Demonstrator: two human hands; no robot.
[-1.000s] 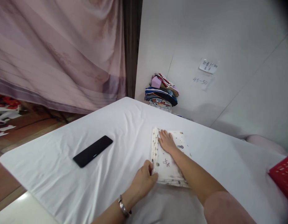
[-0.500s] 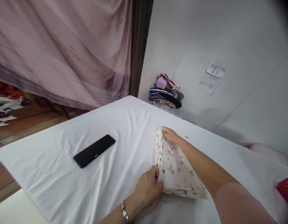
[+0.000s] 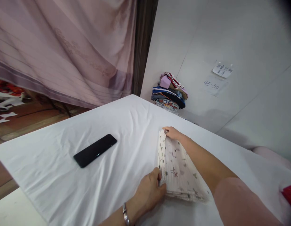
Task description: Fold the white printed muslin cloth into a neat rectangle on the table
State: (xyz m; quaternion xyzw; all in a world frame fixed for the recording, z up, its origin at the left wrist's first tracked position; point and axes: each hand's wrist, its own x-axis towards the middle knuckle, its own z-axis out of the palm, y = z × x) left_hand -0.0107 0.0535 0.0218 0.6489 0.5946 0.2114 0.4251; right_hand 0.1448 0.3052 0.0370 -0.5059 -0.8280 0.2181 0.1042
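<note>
Pinches folded cloth (image 3: 179, 174) on white table (image 3: 65, 150) at near corner with nearly closed fingers of left hand (image 3: 148, 190), clasps far corner with curled fingers of right hand (image 3: 175, 133). Should handle light, soft, limp; best held by both layered-edge corners. Reads "45-50" on wall sheet (image 3: 213, 85); can't decipher note (image 3: 222, 70) above

Looks like a small fabric workroom to me, tbh: there's a big table draped in wrinkled white cloth (image 3: 88, 128), a messy stack of folded multicoloured fabrics (image 3: 170, 92) by a plain grey-white panel wall (image 3: 241, 37), and handwritten white paper notes (image 3: 222, 70) taped up, one reading "45-50".
</note>
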